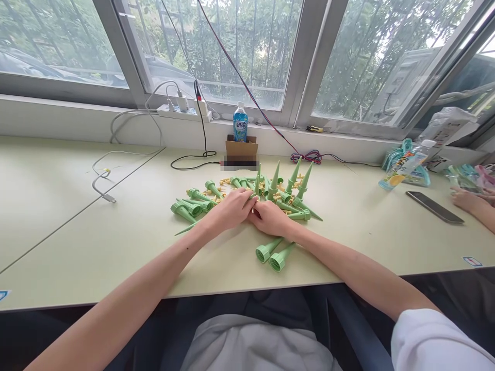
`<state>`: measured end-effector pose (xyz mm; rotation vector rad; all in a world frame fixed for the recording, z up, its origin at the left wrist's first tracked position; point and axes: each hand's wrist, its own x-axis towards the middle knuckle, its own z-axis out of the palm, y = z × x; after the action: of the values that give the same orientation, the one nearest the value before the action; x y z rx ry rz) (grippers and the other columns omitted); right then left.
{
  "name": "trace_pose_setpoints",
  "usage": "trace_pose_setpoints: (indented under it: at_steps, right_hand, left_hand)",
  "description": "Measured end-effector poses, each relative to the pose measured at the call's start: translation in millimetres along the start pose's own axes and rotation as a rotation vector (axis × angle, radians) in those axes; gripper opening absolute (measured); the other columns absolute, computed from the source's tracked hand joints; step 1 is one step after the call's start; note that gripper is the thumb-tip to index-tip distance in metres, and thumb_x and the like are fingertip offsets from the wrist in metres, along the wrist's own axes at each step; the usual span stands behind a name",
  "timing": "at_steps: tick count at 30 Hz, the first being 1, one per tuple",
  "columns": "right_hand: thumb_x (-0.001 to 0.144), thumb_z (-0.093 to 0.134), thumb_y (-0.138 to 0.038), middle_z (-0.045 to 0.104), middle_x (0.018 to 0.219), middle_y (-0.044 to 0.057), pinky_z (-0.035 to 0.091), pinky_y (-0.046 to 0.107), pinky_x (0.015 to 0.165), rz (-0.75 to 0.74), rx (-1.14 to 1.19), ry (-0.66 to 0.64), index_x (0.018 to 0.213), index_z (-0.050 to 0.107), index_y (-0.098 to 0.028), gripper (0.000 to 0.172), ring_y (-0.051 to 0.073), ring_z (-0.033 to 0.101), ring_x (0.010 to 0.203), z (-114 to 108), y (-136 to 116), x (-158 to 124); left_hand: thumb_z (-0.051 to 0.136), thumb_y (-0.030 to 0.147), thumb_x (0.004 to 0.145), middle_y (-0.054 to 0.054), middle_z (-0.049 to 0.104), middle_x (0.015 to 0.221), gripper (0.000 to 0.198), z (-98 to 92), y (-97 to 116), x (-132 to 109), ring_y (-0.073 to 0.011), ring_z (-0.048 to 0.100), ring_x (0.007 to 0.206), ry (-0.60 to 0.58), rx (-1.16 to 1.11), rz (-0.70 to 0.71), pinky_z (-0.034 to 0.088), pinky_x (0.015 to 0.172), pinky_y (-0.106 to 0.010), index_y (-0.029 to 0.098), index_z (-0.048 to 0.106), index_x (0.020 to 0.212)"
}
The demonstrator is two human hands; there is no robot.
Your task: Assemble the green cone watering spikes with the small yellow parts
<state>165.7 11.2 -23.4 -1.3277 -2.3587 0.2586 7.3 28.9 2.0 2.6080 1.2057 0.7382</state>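
My left hand (pixel 234 207) and my right hand (pixel 269 217) meet over the table, both with fingers closed. Between their fingertips is a green plastic plant watering spike (pixel 252 196), largely covered by the fingers. Just beyond the hands, several similar green spikes (pixel 274 180) stand with their points up. More spikes (pixel 180 210) lie to the left, showing threaded sockets. Small yellow valve pieces (pixel 225 181) are scattered among the spikes. Nearer to me, below my right wrist, two loose spikes (pixel 277 261) lie with their open sockets facing me.
Behind the pile stands a cardboard box (pixel 242 149) with a blue-labelled bottle (pixel 240 123). A power strip (pixel 181 114) and cables run along the sill. To the right are a drink bottle (pixel 406 166), a phone (pixel 434 207) and another person's hand (pixel 466 200).
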Motion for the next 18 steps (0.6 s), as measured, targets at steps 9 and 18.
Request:
trace_pose_setpoints:
  at_steps: [9, 18]
  right_hand:
    - [0.097, 0.048, -0.028, 0.068, 0.074, 0.005, 0.034, 0.024, 0.058, 0.002, -0.031, -0.003, 0.081, 0.062, -0.015, 0.026, 0.013, 0.056, 0.061, 0.8, 0.2, 0.4]
    - [0.097, 0.047, -0.027, 0.068, 0.072, 0.005, 0.034, 0.024, 0.058, 0.007, -0.048, -0.015, 0.079, 0.061, -0.015, 0.026, 0.014, 0.056, 0.061, 0.7, 0.5, -0.6]
  left_hand:
    - [0.032, 0.030, 0.099, -0.005, 0.052, 0.079, 0.033, 0.2, -1.2, -0.2, -0.0165, 0.048, 0.068, -0.011, 0.021, 0.020, 0.039, 0.067, -0.031, 0.019, 0.046, 0.071]
    - [0.033, 0.028, 0.098, -0.006, 0.052, 0.081, 0.032, 0.4, -2.1, -0.7, -0.0171, 0.048, 0.070, -0.022, 0.013, 0.030, 0.040, 0.069, -0.032, 0.019, 0.050, 0.073]
